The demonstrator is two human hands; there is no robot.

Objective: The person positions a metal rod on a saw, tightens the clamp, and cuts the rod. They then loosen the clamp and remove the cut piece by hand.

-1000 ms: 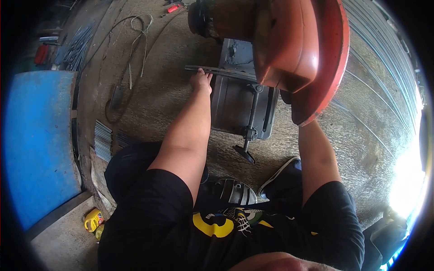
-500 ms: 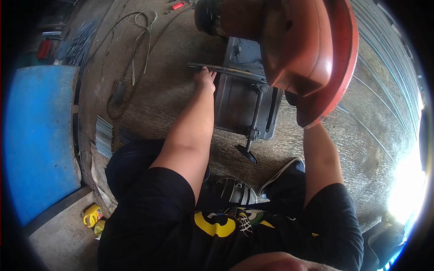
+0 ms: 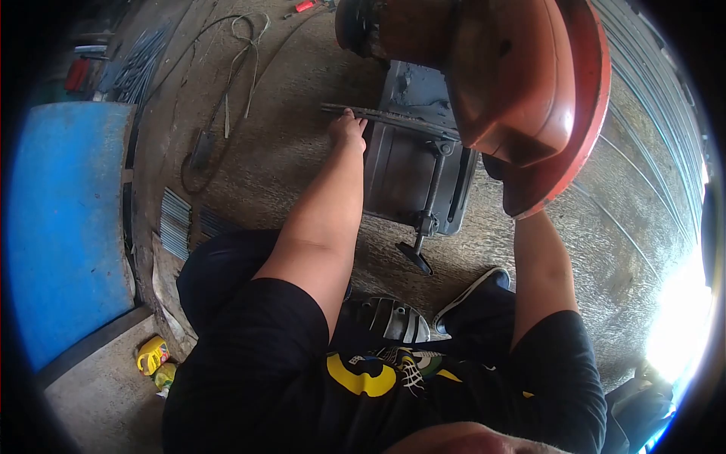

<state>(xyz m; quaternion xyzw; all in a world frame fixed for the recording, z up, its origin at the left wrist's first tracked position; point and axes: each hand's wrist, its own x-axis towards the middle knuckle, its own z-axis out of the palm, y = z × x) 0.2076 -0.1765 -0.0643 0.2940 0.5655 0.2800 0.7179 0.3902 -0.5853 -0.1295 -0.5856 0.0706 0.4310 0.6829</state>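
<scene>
A large orange cut-off saw (image 3: 522, 83) fills the upper right, its rounded guard over a grey metal base (image 3: 401, 174). Thin metal bars (image 3: 393, 119) lie across the base, against the clamp screw (image 3: 433, 189). My left hand (image 3: 348, 130) is closed around the left part of these bars, with its fingertips at their edge. The right forearm reaches up beneath the saw's guard, which hides my right hand and whatever it touches.
Long rods (image 3: 658, 151) lie on the floor at the right. At the left are a blue panel (image 3: 68, 227), a stack of short bars (image 3: 175, 223) and a yellow container (image 3: 153, 356). A cable (image 3: 249, 68) loops at the upper left. My shoe (image 3: 473, 295) is below the base.
The whole view has shifted slightly, so the saw and base appear a little farther right. My left hand remains at the bars; no other clear movement shows.
</scene>
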